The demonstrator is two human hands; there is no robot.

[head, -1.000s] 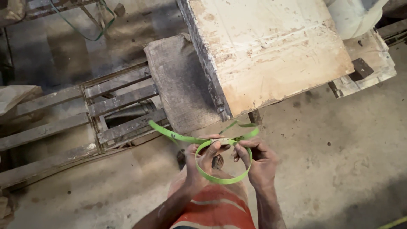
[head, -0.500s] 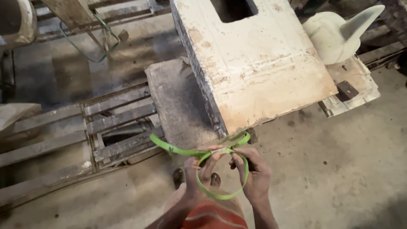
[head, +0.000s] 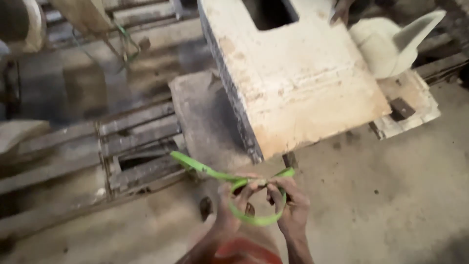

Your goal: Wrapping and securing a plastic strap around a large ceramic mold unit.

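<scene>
Strap loop (head: 254, 220) between hands, before board (head: 298, 83), pallet (head: 137, 146) left.

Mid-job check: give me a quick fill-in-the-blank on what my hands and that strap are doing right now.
1. Both hands, the left hand and the right hand, hold a plastic strap whose colour is ____.
2. Between the hands the strap forms a ____.
3. The strap's long free end runs off toward the person's ____ side.
4. The big pale slab has a ____ cut-out near its far edge.

Missing words: green; loop; left; rectangular
</scene>
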